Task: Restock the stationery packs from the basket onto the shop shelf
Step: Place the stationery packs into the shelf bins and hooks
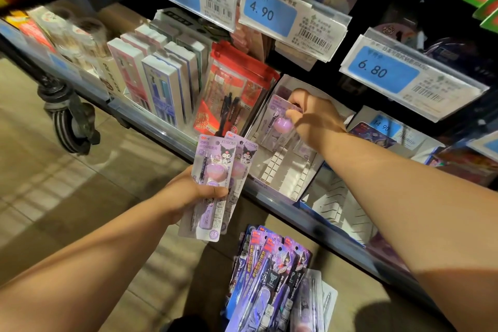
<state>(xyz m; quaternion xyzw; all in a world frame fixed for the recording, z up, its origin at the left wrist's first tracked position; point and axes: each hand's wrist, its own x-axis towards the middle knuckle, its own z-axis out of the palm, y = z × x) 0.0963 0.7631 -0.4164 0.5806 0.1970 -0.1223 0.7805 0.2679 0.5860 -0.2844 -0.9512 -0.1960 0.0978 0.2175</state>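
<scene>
**Q:** Status of the left hand?
**A:** Grip closed round two purple packs. They are fanned and held upright in front of the shelf.

**Q:** Status of the right hand?
**A:** Grip closed. Thumb and fingers pinch a third purple pack at its top. This pack stands tilted inside the white tray on the shelf, beside the red packs.

**Q:** Other stock?
**A:** Blue and purple pen packs stand bunched below the shelf, low in view. What holds them cannot be told.

**Q:** Labelling?
**A:** A price tag reading 6.80 hangs above the tray.
</scene>
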